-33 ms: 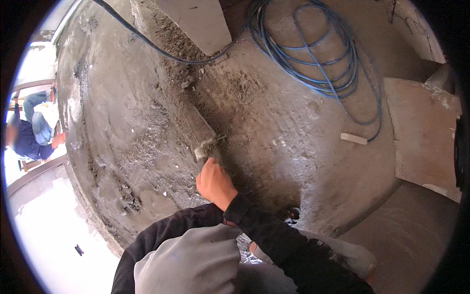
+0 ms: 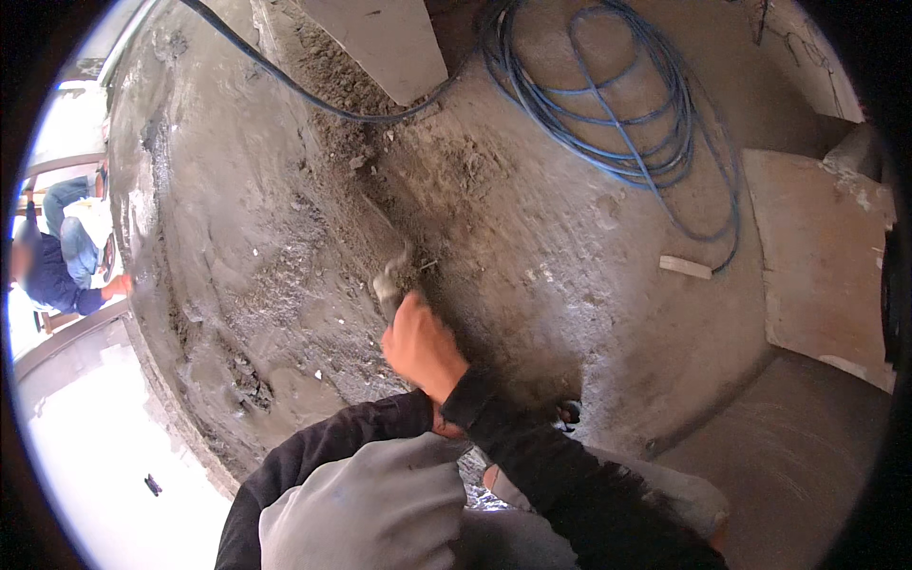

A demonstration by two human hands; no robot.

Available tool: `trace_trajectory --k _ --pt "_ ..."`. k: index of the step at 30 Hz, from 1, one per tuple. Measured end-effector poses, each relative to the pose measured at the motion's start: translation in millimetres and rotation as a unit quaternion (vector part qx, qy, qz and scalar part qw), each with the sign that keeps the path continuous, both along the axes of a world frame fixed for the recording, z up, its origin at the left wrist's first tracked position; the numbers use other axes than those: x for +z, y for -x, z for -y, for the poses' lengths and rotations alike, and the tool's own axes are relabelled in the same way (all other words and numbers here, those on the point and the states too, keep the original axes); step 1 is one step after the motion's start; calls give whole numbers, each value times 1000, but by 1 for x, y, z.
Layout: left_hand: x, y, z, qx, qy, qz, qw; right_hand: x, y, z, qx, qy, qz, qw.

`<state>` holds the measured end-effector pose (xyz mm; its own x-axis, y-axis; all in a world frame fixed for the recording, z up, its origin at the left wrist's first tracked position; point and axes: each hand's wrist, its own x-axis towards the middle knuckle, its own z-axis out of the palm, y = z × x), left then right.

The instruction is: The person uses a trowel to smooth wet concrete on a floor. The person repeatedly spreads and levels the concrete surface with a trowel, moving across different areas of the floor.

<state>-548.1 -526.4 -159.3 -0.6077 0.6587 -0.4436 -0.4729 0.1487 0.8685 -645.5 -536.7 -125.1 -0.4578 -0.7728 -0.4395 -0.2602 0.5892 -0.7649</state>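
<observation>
My right hand [image 2: 421,347] is closed round the handle of a trowel [image 2: 385,284], its arm crossing over my left wrist. The trowel's blade is coated in grey-brown mortar and lies against the damp heap, so its outline is hard to make out. Loose crumbly mortar [image 2: 366,180] runs beyond the blade in a ridge. My left hand [image 2: 446,424] is mostly hidden under the right cuff; only a bit of skin shows, and its fingers cannot be seen. Wet, smoothed mortar [image 2: 218,218] spreads to the left.
A coiled blue hose [image 2: 617,171] lies at the far right, near a small pale wood strip [image 2: 685,267]. A flat board [image 2: 380,43] sits at the back. Another board [image 2: 822,256] rests at right. At the far left, a person [image 2: 62,256] crouches beside the slab's edge.
My right hand has shifted very slightly away from me with the trowel, and the blade's edge shows less. The other person's hand at the far left has moved a little nearer.
</observation>
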Motion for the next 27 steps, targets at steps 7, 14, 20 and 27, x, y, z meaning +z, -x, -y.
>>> trace_trajectory --k 7,14,20,27 --pt "-7 3 -5 16 -104 74 992 -67 97 -2 -144 -5 -107 984" --pt "-9 -8 -6 -34 126 -70 989 -24 39 6 -19 13 9 1000" --pt "6 3 4 39 -64 90 993 -67 47 3 -89 -20 -5 996" --pt "-1 -5 -1 49 -57 26 997 -38 79 12 -118 -17 -30 992"
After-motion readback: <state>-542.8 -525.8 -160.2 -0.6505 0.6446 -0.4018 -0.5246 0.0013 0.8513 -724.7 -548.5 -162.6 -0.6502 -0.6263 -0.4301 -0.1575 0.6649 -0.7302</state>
